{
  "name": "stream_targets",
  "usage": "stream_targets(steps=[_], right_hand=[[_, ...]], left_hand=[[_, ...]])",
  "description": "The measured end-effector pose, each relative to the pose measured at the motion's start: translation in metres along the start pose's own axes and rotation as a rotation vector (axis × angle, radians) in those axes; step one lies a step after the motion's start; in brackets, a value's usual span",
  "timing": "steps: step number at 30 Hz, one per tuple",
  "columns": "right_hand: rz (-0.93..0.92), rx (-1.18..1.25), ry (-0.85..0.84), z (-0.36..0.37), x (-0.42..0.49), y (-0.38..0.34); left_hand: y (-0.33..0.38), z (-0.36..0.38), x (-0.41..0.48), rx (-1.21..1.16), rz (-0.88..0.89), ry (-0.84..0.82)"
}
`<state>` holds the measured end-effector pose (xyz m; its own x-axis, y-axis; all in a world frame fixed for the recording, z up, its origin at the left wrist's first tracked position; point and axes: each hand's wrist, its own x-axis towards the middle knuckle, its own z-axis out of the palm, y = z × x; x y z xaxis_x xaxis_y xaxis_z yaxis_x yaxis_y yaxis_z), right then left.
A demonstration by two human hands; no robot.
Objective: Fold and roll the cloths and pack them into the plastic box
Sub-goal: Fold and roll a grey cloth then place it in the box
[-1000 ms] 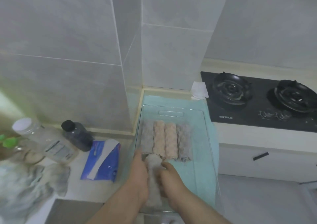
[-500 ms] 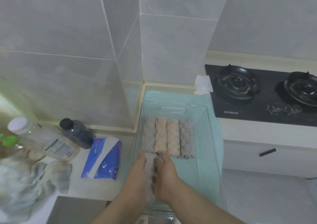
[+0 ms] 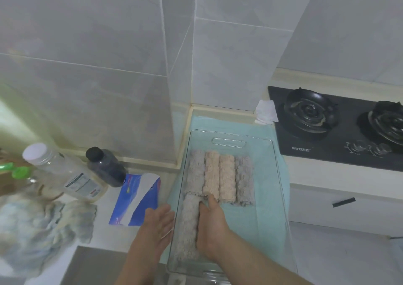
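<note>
A clear plastic box [image 3: 277, 188] stands on a light green towel [image 3: 218, 123] on the counter. Several rolled cloths lie side by side at its far end, grey rolls [image 3: 244, 180] outside and pink rolls [image 3: 219, 178] between them. A fifth grey roll [image 3: 188, 226] lies lengthwise along the near left wall. My right hand [image 3: 210, 226] is inside the box, fingers straight, pressing against that roll's right side. My left hand [image 3: 158, 226] hovers just outside the box's left wall, fingers extended, holding nothing.
A heap of grey cloths [image 3: 37, 230] lies at the left. A clear bottle [image 3: 63, 173], a dark bottle [image 3: 106, 167] and a blue packet [image 3: 137, 199] sit left of the box. A black gas hob [image 3: 340, 127] is at the right, white paper [image 3: 265, 112] beside it.
My left hand has let go of the grey roll and moved out of the box to the left. The roll now lies against the left wall with only my right hand on it.
</note>
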<state>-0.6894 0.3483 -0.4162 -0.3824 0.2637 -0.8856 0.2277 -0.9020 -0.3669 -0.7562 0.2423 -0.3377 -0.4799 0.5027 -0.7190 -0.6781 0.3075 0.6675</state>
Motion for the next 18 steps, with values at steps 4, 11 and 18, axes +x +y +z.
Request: stream_targets(steps=[4,11,18], right_hand=[[0.000,-0.050,-0.055,-0.002,-0.007,-0.004],[-0.026,-0.086,-0.026,0.000,-0.010,-0.008],[-0.056,-0.324,0.080,-0.003,-0.028,-0.018]], left_hand=[[0.001,-0.004,0.007,-0.022,-0.046,-0.038],[0.007,-0.007,0.005,0.028,-0.008,-0.069],[0.007,-0.006,-0.008,0.085,0.033,-0.039]])
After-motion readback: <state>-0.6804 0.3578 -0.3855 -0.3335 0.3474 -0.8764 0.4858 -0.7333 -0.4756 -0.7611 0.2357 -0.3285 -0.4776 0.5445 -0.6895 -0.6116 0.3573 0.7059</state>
